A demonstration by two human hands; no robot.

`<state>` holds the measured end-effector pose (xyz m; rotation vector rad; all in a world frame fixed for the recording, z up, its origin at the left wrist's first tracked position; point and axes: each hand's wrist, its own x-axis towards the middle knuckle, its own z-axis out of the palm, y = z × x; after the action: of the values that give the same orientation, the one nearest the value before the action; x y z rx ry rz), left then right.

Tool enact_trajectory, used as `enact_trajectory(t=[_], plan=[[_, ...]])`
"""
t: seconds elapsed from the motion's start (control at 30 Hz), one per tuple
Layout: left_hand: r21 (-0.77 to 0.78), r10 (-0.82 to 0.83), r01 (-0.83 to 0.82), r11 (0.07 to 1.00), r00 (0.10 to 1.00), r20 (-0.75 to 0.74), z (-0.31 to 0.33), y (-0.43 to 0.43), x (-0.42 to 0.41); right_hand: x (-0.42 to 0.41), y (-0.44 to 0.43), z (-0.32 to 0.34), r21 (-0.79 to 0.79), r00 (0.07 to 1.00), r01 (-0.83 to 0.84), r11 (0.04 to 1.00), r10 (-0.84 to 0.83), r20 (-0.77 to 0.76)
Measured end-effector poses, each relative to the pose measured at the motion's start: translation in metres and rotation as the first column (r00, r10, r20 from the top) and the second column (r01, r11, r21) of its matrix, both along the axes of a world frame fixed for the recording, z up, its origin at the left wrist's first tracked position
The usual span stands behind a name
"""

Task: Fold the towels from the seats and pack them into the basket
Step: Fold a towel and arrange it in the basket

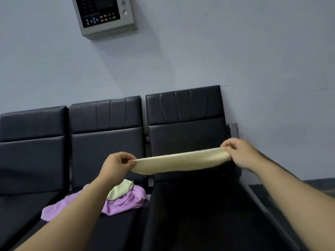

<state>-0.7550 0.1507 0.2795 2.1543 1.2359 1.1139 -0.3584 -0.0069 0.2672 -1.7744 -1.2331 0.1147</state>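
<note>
A cream towel (181,163) is stretched flat in the air above the right-hand seat (199,205). My left hand (114,167) pinches its left end and my right hand (241,153) pinches its right end. On the middle seat (116,230) lies a crumpled purple towel (125,201) with a pale green towel (120,190) on top of it; my left forearm crosses in front of them. No basket is in view.
Three dark padded seats stand in a row against a pale wall; the left seat (27,178) holds nothing that I can see. A grey control panel (104,14) hangs on the wall above. Dark floor (319,187) shows to the right of the seats.
</note>
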Motion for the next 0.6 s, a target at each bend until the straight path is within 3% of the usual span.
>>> enact_trajectory(t=[0.13,0.23,0.3,0.43,0.6], plan=[[-0.224,-0.102,0.039,0.974,0.955,-0.277,-0.084,-0.016,-0.019,0.002,-0.027,-0.076,-0.451,0.992,-0.126,0.884,0.108,-0.066],[-0.407,-0.191,0.052,0.912,0.932,-0.309,-0.136,-0.024,-0.032,-0.006,-0.045,-0.117,-0.615,0.965,-0.232,0.753,0.101,-0.241],[-0.496,-0.219,0.073,0.865,0.945,-0.242,-0.156,-0.026,-0.035,-0.01,-0.05,-0.132,-0.631,0.957,-0.24,0.737,0.071,-0.282],[-0.551,-0.148,0.074,0.831,0.985,-0.09,-0.171,-0.02,-0.025,-0.008,-0.038,-0.146,-0.578,0.95,-0.181,0.796,-0.011,-0.312],[-0.492,-0.006,0.016,0.87,1.0,0.022,-0.175,0.01,-0.006,-0.007,-0.014,-0.156,-0.41,0.981,-0.019,0.912,-0.062,-0.183]])
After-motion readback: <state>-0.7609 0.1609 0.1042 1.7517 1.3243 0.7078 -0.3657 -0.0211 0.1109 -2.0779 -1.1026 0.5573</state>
